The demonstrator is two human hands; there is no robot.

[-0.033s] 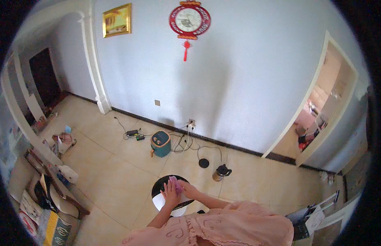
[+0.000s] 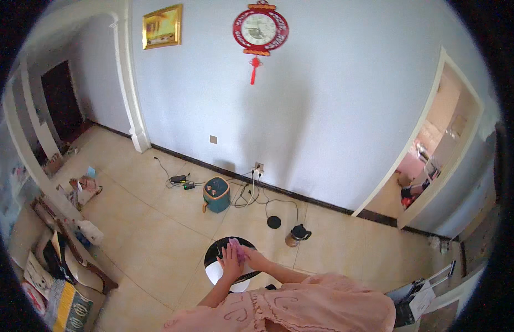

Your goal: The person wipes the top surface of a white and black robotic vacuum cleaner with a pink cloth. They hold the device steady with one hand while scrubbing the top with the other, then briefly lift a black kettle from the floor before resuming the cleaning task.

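Observation:
A round black stool top [image 2: 215,255] with a white part [image 2: 218,272] at its near edge stands on the tiled floor just in front of me. My left hand [image 2: 230,261] lies flat on it with the fingers spread. My right hand [image 2: 252,258] reaches in from the right and presses a small pink cloth [image 2: 235,244] against the black surface, beside the left hand's fingertips. Both forearms come out of a pink garment [image 2: 301,307] at the lower edge.
A teal boxy appliance [image 2: 216,193] stands by the wall among cables [image 2: 243,195] and a socket [image 2: 258,166]. A black disc [image 2: 273,222] and a jug with a dark lid [image 2: 296,235] sit on the floor. Cluttered furniture [image 2: 63,249] lines the left; a doorway [image 2: 434,166] opens right.

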